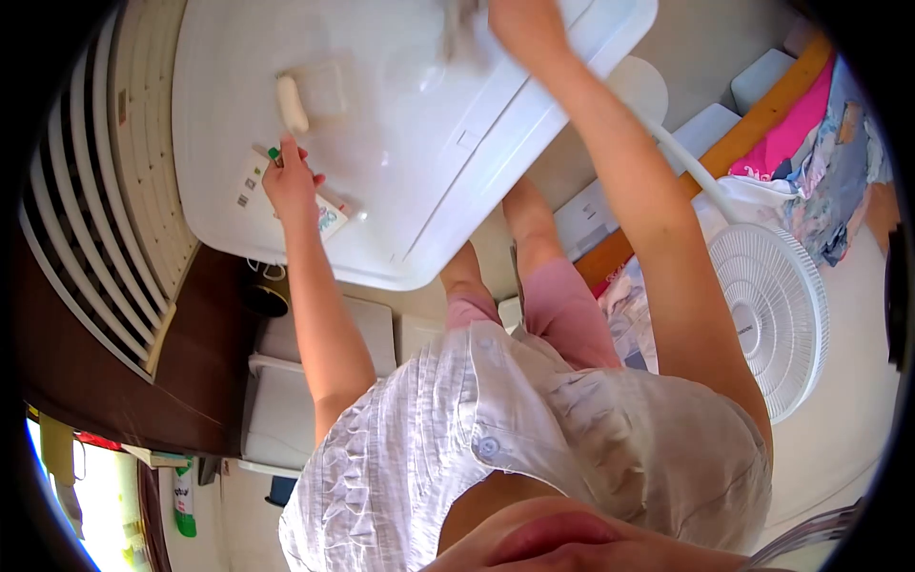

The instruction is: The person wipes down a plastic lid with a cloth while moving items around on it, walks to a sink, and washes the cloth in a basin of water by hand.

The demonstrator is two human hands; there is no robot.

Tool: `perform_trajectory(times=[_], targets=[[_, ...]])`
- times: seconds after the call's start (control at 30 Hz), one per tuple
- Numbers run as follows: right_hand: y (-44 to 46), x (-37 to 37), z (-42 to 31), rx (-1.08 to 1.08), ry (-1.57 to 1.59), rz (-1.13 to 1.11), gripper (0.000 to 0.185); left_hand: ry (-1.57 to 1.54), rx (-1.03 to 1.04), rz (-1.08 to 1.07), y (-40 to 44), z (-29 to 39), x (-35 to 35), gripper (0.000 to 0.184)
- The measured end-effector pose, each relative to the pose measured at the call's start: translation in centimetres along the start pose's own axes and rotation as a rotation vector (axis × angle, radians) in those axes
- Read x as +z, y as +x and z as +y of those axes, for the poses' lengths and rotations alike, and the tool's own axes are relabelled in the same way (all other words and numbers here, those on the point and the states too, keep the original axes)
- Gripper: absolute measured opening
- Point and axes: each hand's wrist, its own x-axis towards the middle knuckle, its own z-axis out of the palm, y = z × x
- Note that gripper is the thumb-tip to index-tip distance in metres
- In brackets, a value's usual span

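My left hand is over the white table, its fingers closed around a small item with a green end. Beneath that hand lies a white printed card or flat box, partly covered by the hand and wrist. Just beyond the fingers is a cream-white, rounded elongated object. At the table's far right, my right hand is smeared by motion and cut off by the top edge. A blurred greyish thing, perhaps cloth, is beside it; whether the fingers grip it is unclear.
A faint clear, squarish piece lies on the table. Left of the table stands a slatted cream rack. To the right are a white standing fan and piled clothes. A grey chair is below the table's edge.
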Motion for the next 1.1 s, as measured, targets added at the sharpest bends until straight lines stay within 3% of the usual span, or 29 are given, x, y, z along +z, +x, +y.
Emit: perform_trajectory(times=[0.03, 0.13, 0.17, 0.2, 0.27, 0.33, 0.43, 0.6, 0.67, 0.77, 0.8, 0.87, 0.97, 1.1], targets=[[1.2, -2.0, -2.0, -0.247, 0.165, 0.578, 0.037, 0.011, -0.021, 0.014, -1.0, -1.1, 0.3, 0.035], [-1.1, 0.1, -5.2, -0.146, 0.084, 0.644, 0.037, 0.176, 0.367, 0.113, -2.6, -6.4, 2.5, 0.031], [-3.0, -0.3, -8.1, 0.016, 0.619, 0.523, 0.036, 0.375, 0.566, 0.095, -4.3, -7.0, 3.9, 0.026], [-4.6, 2.6, -7.7, -0.261, 0.19, 0.536, 0.036, 0.211, 0.756, 0.074, -3.1, -11.5, 6.1, 0.02], [-7.9, 5.9, -8.8, -0.482, 0.178, 0.488, 0.036, 0.476, 0.957, -0.009, -5.5, -10.7, 7.7, 0.01], [-11.6, 6.7, -9.0, -0.506, 0.256, 0.363, 0.038, 0.57, 1.022, 0.113, -5.3, -12.1, 9.0, 0.01], [-13.6, 5.1, -5.1, -0.574, 0.18, 0.168, 0.037, 0.616, 1.031, 0.16, -4.5, -13.0, 9.7, 0.014], [-9.8, 1.5, 0.1, -0.397, 0.003, 0.451, 0.036, 0.577, 1.042, 0.178, -4.2, -13.1, 9.7, 0.015], [-6.3, 0.5, -3.2, -0.24, 0.098, 0.514, 0.037, 0.586, 1.037, 0.166, -4.7, -13.3, 9.8, 0.016], [-4.4, 2.2, -8.0, -0.217, 0.149, 0.486, 0.036, 0.591, 1.046, 0.17, -4.6, -13.0, 9.7, 0.015], [-5.4, 2.4, -8.6, -0.223, 0.171, 0.457, 0.036, 0.587, 1.05, 0.175, -4.5, -13.0, 9.7, 0.014], [-8.9, 5.7, -6.7, -0.508, 0.026, 0.334, 0.04, 0.568, 1.055, 0.184, -4.6, -12.8, 10.0, 0.013], [-14.7, 5.3, -5.8, -0.59, 0.065, 0.205, 0.042, 0.559, 1.061, 0.145, -4.9, -12.6, 9.5, 0.01], [-13.9, 5.6, -5.5, -0.645, 0.057, 0.216, 0.044, 0.603, 1.048, 0.141, -4.7, -12.5, 9.3, 0.01]])
